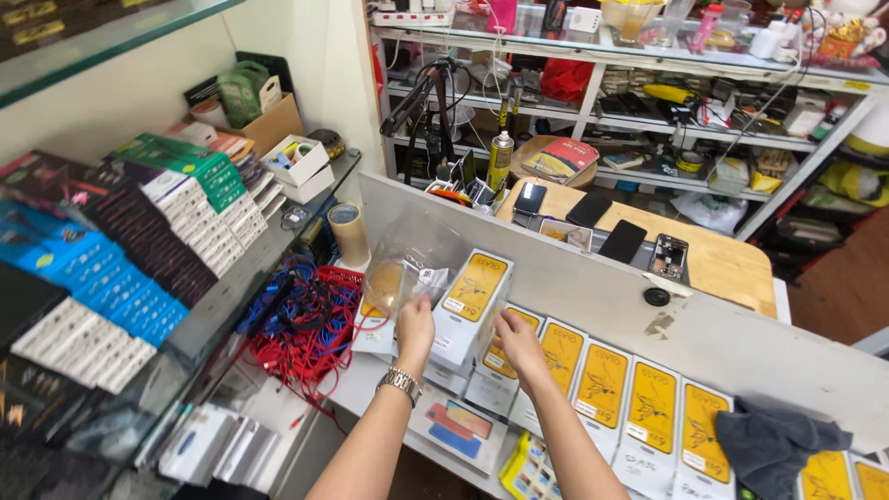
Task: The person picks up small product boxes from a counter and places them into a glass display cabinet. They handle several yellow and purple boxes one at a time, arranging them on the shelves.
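Both hands work at a white and yellow box (469,310) that stands tilted at the left end of a row of like boxes (639,417) leaning against a grey partition (593,278). The left hand (415,326), with a metal watch (399,382) on its wrist, presses against the left side of the tilted box, fingers curled up at a clear plastic bag (412,264) that billows just left of and above that box; whether the fingers pinch the bag or only touch it I cannot tell. The right hand (519,343) sits at the lower right edge of the box, its fingers bent and closed on that edge. A roll of tape (350,233) stands left of the box, beyond the bag, and a tangle of red and blue cables (306,324) lies further left, below the tape. A dark grey cloth (773,444) is draped over the row well to the right of the box. Behind the partition, beyond the box, several phones (607,227) lie on a wooden table (732,264).
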